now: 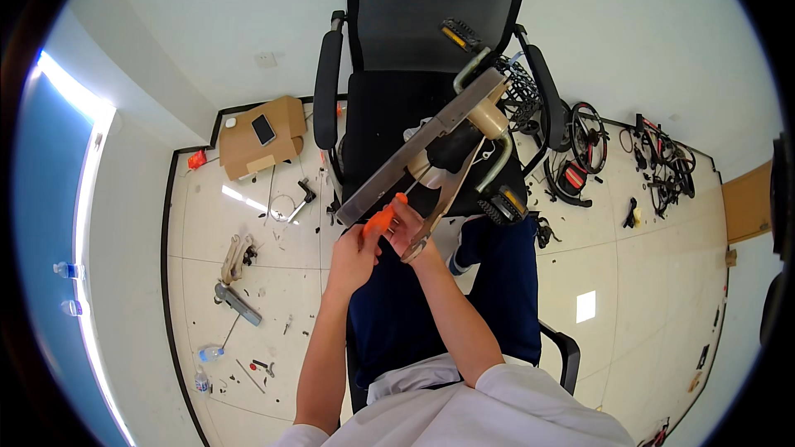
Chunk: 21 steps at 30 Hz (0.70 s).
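My left hand (354, 258) is closed around an orange-handled tool (379, 222); its working end is hard to make out. My right hand (405, 230) has its fingers curled against the front of the same handle. Both hands are at the lower end of a bicycle frame part (414, 149), which leans across the seat of a black office chair (385, 91). A long flat grey bar and a brown curved arm (447, 203) run down from a beige tube (489, 118). Cranks carry one black pedal (460, 34) at the top and another pedal (503, 205) near my knee.
Left on the tiled floor lie a cardboard piece (240, 153) with a phone (263, 129), a grey folding part (238, 302), bottles (211, 353) and scattered small parts. Right, near the wall, stand bicycle wheels (589, 139) and more bicycle parts (667, 165). Chair armrests (329, 87) flank the frame.
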Each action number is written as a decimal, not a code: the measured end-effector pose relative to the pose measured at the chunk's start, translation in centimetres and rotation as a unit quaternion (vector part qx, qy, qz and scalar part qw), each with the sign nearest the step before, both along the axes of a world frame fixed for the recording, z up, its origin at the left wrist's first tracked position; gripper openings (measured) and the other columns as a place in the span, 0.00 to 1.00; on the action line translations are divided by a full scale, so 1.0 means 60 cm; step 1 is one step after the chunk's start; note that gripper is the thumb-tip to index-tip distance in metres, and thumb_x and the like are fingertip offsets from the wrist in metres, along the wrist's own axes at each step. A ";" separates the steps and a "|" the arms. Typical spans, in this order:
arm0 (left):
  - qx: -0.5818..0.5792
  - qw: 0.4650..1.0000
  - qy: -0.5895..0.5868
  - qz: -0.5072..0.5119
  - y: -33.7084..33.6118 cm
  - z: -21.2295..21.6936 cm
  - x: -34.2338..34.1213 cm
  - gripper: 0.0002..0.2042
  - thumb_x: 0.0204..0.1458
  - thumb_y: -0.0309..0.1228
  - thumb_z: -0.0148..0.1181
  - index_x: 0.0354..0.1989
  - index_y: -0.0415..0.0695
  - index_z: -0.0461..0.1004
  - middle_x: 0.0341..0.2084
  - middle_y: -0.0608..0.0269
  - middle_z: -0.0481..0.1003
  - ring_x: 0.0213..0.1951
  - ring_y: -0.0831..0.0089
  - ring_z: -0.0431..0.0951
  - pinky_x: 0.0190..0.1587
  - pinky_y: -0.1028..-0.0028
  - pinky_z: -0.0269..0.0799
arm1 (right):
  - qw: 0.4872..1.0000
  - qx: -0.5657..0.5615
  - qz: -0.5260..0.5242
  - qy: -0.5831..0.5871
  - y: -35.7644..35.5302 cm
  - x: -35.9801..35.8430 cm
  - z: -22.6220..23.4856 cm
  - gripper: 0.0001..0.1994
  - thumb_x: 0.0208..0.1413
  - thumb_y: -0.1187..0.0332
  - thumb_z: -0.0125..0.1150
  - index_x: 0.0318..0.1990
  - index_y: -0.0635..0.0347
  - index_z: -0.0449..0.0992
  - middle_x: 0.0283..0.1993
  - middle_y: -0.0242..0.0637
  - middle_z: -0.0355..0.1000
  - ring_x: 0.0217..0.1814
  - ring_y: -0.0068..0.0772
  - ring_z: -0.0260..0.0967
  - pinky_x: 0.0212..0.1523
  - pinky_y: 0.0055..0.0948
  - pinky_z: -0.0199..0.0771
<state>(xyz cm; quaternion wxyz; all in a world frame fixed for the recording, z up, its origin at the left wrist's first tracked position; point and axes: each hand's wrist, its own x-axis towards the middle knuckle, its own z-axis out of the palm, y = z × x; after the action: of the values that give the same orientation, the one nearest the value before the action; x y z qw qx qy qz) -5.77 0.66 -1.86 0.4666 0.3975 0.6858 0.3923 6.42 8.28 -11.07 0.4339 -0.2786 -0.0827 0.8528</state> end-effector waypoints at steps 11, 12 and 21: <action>0.114 0.987 0.108 0.028 0.006 -0.020 -0.004 0.14 0.53 0.29 0.59 0.44 0.32 0.72 0.20 0.61 0.74 0.21 0.76 0.76 0.25 0.79 0.69 | 0.999 0.002 0.025 0.033 -0.001 0.001 0.031 0.15 0.57 0.62 0.61 0.47 0.60 0.73 0.46 0.37 0.73 0.51 0.31 0.71 0.55 0.34 0.72; 0.113 0.986 0.118 0.037 0.007 -0.016 0.000 0.14 0.51 0.27 0.61 0.44 0.32 0.72 0.21 0.60 0.75 0.22 0.76 0.76 0.26 0.79 0.70 | 0.999 -0.005 0.019 0.031 -0.003 0.001 0.031 0.14 0.57 0.63 0.62 0.47 0.60 0.74 0.46 0.37 0.73 0.50 0.31 0.71 0.54 0.33 0.72; -0.066 0.982 -0.160 0.074 0.018 0.010 -0.012 0.15 0.57 0.32 0.57 0.46 0.32 0.70 0.21 0.59 0.75 0.20 0.77 0.74 0.23 0.78 0.70 | 0.997 0.019 0.004 0.074 -0.001 0.000 0.027 0.13 0.57 0.68 0.61 0.48 0.61 0.74 0.46 0.39 0.74 0.53 0.35 0.72 0.56 0.34 0.73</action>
<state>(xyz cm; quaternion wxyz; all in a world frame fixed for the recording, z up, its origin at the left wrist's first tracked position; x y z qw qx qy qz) -6.51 1.72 -1.26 0.5653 0.2464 0.6545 0.4375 6.44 8.23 -9.47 0.4404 -0.2056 -0.0677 0.8713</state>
